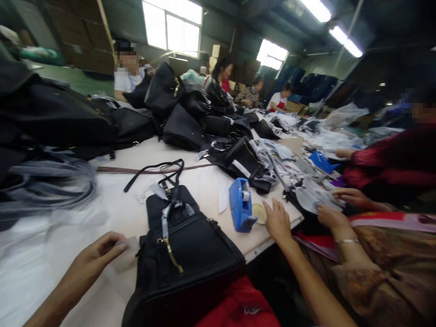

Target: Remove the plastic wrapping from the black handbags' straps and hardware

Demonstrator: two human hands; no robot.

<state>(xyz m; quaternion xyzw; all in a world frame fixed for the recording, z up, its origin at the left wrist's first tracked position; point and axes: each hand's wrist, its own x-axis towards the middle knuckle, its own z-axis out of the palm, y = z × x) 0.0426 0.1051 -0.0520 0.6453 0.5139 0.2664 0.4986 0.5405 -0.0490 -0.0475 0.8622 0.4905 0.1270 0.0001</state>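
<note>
A black leather-look backpack (190, 250) lies in front of me at the table edge, with a gold zipper and a strap partly wrapped in thin white film. To its left, my left hand (98, 254) is closed in a pinch on a thin translucent sheet (127, 252) touching or close to the bag's side. My right hand (278, 220) is open, its fingers stretched out beside a roll of tape (259, 213); whether they touch it I cannot tell. Left of that roll stands a blue tape dispenser (240, 206).
Black bags (184, 127) are heaped across the table (204, 190). Wrapped straps (51, 181) and plastic sheets (30, 254) lie at left. Close on my right, a co-worker's hands (330, 215) handle a wrapped piece. Other people sit along the far side.
</note>
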